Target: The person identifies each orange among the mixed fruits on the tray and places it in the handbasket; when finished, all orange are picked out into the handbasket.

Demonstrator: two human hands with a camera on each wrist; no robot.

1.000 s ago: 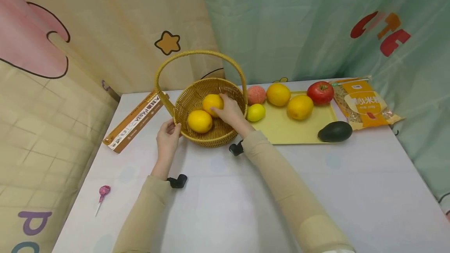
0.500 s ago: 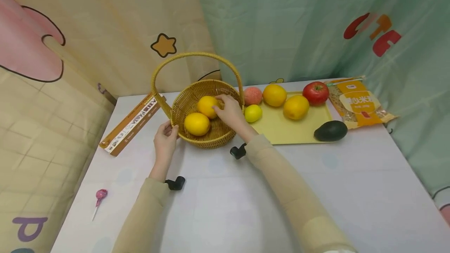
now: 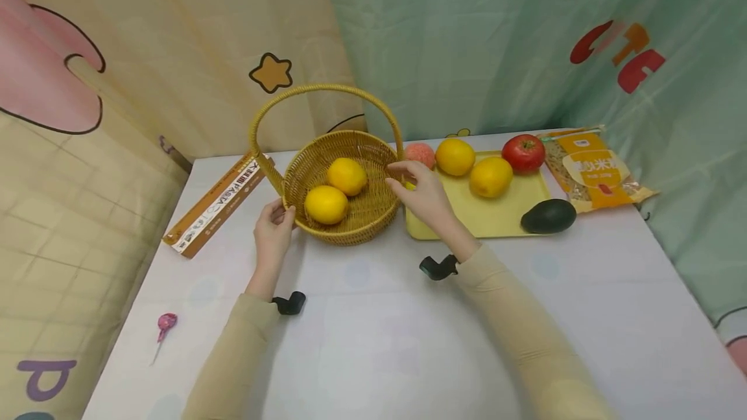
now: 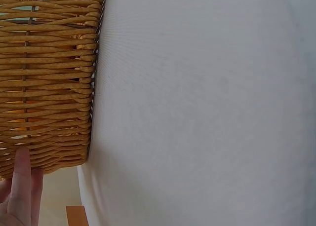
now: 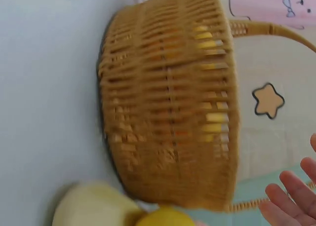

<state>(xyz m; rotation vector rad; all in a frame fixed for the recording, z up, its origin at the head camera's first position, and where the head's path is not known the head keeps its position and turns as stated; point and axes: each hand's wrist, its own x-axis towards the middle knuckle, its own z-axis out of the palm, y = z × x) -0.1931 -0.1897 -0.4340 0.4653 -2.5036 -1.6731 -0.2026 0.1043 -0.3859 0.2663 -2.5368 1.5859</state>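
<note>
A wicker basket (image 3: 350, 236) with a tall arched handle stands at the back of the table, and two lemons (image 3: 347, 177) (image 3: 326, 205) lie in it. My left hand (image 3: 273, 229) holds the basket's near left rim, thumb over the edge. In the left wrist view its fingers (image 4: 20, 186) lie against the woven outer wall. Over the right rim hovers my right hand (image 3: 426, 196), fingers spread with nothing between them. It mostly hides a small yellow-green fruit (image 3: 410, 185). The right wrist view has the basket (image 5: 170, 93) side-on, with that hand's fingers (image 5: 289, 199) apart from it.
A yellow tray (image 3: 455, 222) right of the basket bears two lemons (image 3: 491, 177) (image 3: 455, 157), a red apple (image 3: 523, 153) and an avocado (image 3: 548, 216). A pink fruit (image 3: 420, 154) sits behind. Further out are a grain bag (image 3: 598, 170), a pasta box (image 3: 218, 206) and a lollipop (image 3: 166, 323).
My right hand has let go of the farther lemon in the basket and moved right, out over the rim. The left hand stays on the basket.
</note>
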